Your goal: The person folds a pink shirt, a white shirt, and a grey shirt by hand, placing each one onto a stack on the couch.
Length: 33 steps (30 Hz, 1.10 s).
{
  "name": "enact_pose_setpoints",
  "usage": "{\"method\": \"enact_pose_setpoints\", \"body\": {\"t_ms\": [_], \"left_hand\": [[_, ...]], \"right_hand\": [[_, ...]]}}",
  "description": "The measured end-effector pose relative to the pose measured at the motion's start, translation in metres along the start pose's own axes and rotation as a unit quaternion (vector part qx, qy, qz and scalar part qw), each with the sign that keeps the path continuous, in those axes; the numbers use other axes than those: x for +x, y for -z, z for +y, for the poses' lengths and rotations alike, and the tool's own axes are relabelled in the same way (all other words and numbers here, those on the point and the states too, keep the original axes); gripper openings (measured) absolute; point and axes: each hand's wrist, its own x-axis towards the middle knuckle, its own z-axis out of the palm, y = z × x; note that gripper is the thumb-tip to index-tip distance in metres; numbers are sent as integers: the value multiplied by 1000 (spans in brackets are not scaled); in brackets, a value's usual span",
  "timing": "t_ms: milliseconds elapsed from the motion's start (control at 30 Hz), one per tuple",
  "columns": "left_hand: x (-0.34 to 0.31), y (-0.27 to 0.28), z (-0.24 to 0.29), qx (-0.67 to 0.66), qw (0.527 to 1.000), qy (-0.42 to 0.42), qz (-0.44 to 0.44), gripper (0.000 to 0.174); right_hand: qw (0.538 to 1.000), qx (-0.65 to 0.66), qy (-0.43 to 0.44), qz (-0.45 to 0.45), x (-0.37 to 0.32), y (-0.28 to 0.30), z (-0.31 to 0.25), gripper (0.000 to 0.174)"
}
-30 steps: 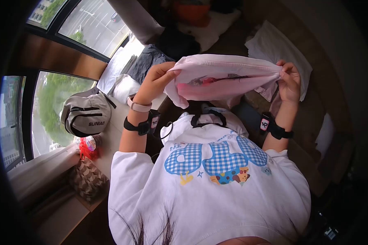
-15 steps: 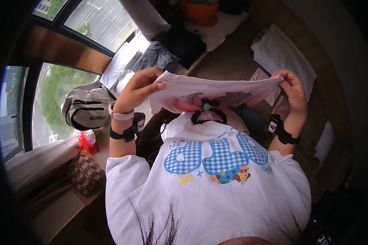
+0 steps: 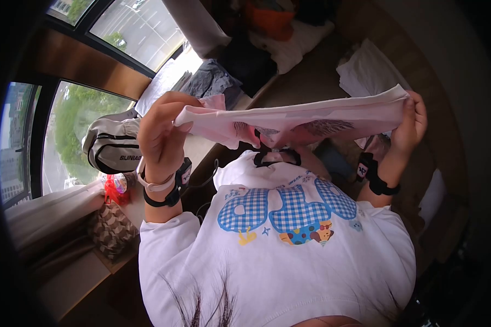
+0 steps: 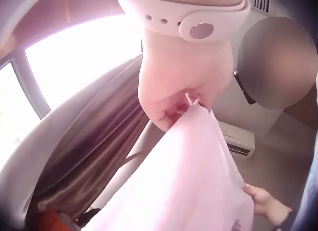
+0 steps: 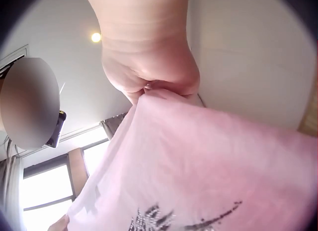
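Head view. One pale pink cloth with dark feather-like print (image 3: 327, 117), held up in front of the person, its upper edge drawn between two hands. One left hand (image 3: 161, 131), fingers clamped on the cloth's left end. One right hand (image 3: 410, 122), fingers clamped on its right upper corner. One white top with blue gingham lettering (image 3: 278, 272), worn by the person. One grey fabric backpack with dark zips (image 3: 112, 144), beside the window, near the left hand. One crumpled grey-blue cloth (image 3: 213, 79), beyond the left hand. One white cloth (image 3: 368, 71), lying beyond the right hand. One red plastic bag (image 3: 114, 191), below the backpack.

Left wrist view. Left hand pinching a gathered edge of the pink cloth, which hangs below. Pale pink wristband with round metal stud (image 4: 198, 24). Right hand at the cloth's far side. Brown curtain (image 4: 94, 146); white air conditioner (image 4: 237, 136).

Right wrist view. Right hand gripping the pink cloth, spread below it, print at the lower edge. Left hand partly visible, lower left, touching the cloth. Round lit ceiling lamp (image 5: 96, 37).
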Motion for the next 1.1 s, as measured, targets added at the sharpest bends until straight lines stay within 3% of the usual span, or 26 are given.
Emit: {"method": "enact_pose_setpoints", "body": {"t_ms": [33, 133, 167, 267, 400, 433, 467, 500, 533, 567, 600, 667, 733, 800, 867, 967, 1100], "left_hand": [[-2, -2, 1, 0, 1000, -7, 28, 16], [-7, -1, -2, 35, 980, 175, 88, 17], [-4, -2, -5, 64, 975, 191, 89, 17], [-5, 12, -9, 172, 977, 102, -68, 20], [-2, 21, 6, 175, 969, 116, -133, 22], [-6, 31, 7, 105, 982, 81, -133, 25], [-4, 35, 15, -55, 984, 85, -148, 27], [-2, 39, 22, -186, 965, -13, -185, 21], [14, 40, 38, -294, 906, -75, -295, 13], [27, 33, 51, -340, 851, -146, -372, 12], [28, 26, 61, -352, 830, -189, -390, 15], [35, 21, 66, -310, 831, -188, -423, 16], [40, 9, 51, -229, 896, -170, -341, 18], [42, -6, 36, -113, 961, -47, -247, 21], [49, -16, 25, -67, 978, -44, -195, 22], [54, -20, 12, 28, 981, -40, -190, 23], [57, -29, 10, 53, 987, -27, -151, 24]], "right_hand": [[1000, 6, 7, 0, 2, 1, 0, 19], [1000, 11, 26, 8, 3, 2, -1, 22], [999, 4, 37, 16, 3, -1, 0, 22], [999, -19, 40, 30, 6, 3, 3, 24], [999, 40, 19, -13, 3, 11, -5, 28], [990, 115, 41, -75, -4, 13, -18, 29], [970, 192, 62, -135, -5, 14, -31, 30], [819, 395, 74, -409, 10, 23, -42, 30], [646, 444, 132, -607, 29, 11, -61, 28], [627, 443, 261, -585, 19, -4, -78, 21], [589, 404, 297, -633, 21, -8, -91, 13], [522, 400, 250, -711, 30, -20, -89, 12], [526, 386, 175, -737, 47, -36, -61, 8], [725, 243, 70, -641, 51, -59, -39, 6], [797, 174, 16, -578, 44, -77, -37, 6], [718, 311, 95, -615, 45, -105, -22, 2], [689, 351, -47, -632, 32, -121, -22, 7]]}}
